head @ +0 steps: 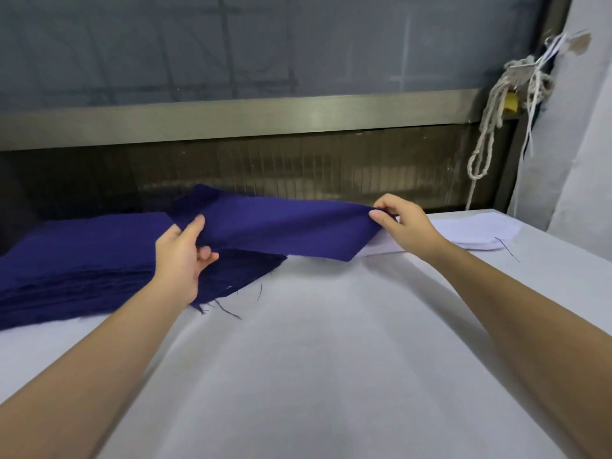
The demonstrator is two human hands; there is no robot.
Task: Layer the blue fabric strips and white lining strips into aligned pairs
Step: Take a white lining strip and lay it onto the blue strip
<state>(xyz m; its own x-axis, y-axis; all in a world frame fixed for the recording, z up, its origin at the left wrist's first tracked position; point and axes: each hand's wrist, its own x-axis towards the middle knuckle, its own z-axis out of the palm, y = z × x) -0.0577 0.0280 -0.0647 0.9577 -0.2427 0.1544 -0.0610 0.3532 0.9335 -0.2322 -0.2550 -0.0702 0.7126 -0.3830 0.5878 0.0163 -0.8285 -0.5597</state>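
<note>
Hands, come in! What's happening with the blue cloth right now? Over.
Left hand and right hand each pinch an end of the blue strip, held up. White lining strip lies beneath the right end. Nothing blocking.

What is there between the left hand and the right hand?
In the head view, one blue strip spans from the left hand to the right hand; both hands grip it.

No text, label or number is legible anywhere.
</note>
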